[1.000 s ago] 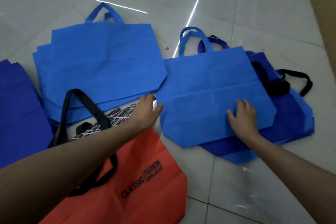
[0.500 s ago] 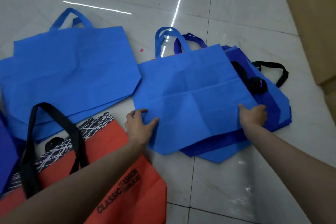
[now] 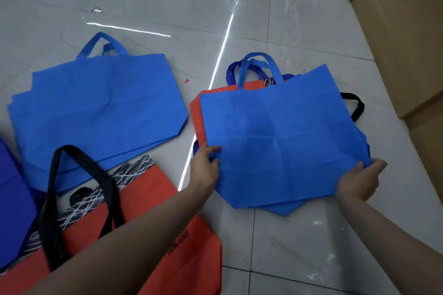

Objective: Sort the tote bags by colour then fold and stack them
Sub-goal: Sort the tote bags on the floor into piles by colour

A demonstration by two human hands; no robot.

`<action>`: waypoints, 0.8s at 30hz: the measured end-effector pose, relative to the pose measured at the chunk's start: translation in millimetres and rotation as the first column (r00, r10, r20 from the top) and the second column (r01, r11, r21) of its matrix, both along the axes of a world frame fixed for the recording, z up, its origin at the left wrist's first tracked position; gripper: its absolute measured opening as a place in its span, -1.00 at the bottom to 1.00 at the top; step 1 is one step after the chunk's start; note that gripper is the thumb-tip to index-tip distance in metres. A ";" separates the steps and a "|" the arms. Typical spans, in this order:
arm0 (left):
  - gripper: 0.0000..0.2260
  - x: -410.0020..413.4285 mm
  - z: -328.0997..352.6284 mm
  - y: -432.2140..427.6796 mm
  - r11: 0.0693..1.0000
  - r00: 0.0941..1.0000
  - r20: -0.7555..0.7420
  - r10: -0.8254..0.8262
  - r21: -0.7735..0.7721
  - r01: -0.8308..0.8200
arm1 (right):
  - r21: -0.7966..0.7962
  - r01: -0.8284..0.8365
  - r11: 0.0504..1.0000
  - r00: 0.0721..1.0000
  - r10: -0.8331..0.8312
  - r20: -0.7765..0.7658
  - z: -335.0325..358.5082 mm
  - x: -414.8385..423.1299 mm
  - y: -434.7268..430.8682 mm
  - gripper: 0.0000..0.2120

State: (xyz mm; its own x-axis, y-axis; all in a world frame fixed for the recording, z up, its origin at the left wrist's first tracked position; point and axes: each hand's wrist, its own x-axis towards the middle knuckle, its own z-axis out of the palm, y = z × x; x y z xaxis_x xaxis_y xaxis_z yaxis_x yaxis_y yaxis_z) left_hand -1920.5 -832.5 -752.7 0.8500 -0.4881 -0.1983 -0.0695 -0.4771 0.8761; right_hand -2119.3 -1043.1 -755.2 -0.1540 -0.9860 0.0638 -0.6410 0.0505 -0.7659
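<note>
Left hand [image 3: 206, 170], right hand [image 3: 359, 182]: fingers clamped on light-blue bag [image 3: 282, 151] side edges — likely kept flat for matching stack [image 3: 100, 108]

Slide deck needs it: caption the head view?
Left hand and right hand grip a light blue tote bag over a mixed pile, beside a light blue stack.

Bare floor tiles [image 3: 282, 246] are lying open near-side of the light blue top tote [image 3: 275, 146] and across the far side. A narrow strip is running betw. the light blue tote stack [image 3: 100, 108] and the orange tote edge [image 3: 195, 115] under that top tote. Cardboard boxes [image 3: 395, 43] are walling off the rt, a black handle [image 3: 358, 106] looping toward them. Near left, an orange black-strapped tote [image 3: 148, 184] is covering floor.
</note>
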 end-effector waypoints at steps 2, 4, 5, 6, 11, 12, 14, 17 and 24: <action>-0.62 7.6 7.3 6.4 0.999 0.999 0.047 0.002 -0.039 0.000 | 0.006 -0.032 0.999 0.996 0.032 0.080 0.3 0.1 8.2 -0.85; -0.58 25.5 9.4 20.6 0.999 0.995 0.102 0.017 -0.037 -0.013 | 0.013 -0.072 0.997 0.988 0.070 0.140 3.7 8.2 18.8 -0.81; -0.57 36.9 9.2 30.8 0.999 0.992 0.118 0.032 -0.018 -0.030 | 0.013 -0.101 0.995 0.982 0.098 0.164 6.2 15.7 25.4 -0.79; -0.57 48.6 9.2 42.0 0.999 0.990 0.132 0.046 0.002 -0.046 | 0.009 -0.138 0.990 0.973 0.134 0.185 8.2 25.8 32.3 -0.78; -0.57 101.5 9.9 107.3 0.984 0.955 0.254 0.154 0.052 -0.172 | 0.003 -0.349 0.937 0.889 0.331 0.317 11.0 98.8 73.3 -0.94; -0.58 111.5 9.4 121.7 0.975 0.944 0.273 0.187 0.067 -0.212 | 0.011 -0.388 0.922 0.865 0.360 0.349 8.9 115.9 82.4 -0.96; -0.59 130.1 8.5 149.1 0.951 0.918 0.301 0.258 0.090 -0.297 | 0.024 -0.442 0.897 0.830 0.399 0.390 6.5 148.6 100.6 -0.93; -0.62 149.1 10.7 179.3 0.877 0.843 0.348 0.410 0.106 -0.469 | 0.053 -0.497 0.866 0.790 0.426 0.442 0.8 193.7 125.7 -0.91; -0.41 119.8 -17.6 174.0 0.833 0.898 0.398 -0.187 0.549 -0.071 | 0.230 -0.815 0.532 0.580 0.735 0.352 -30.3 251.6 173.5 -0.39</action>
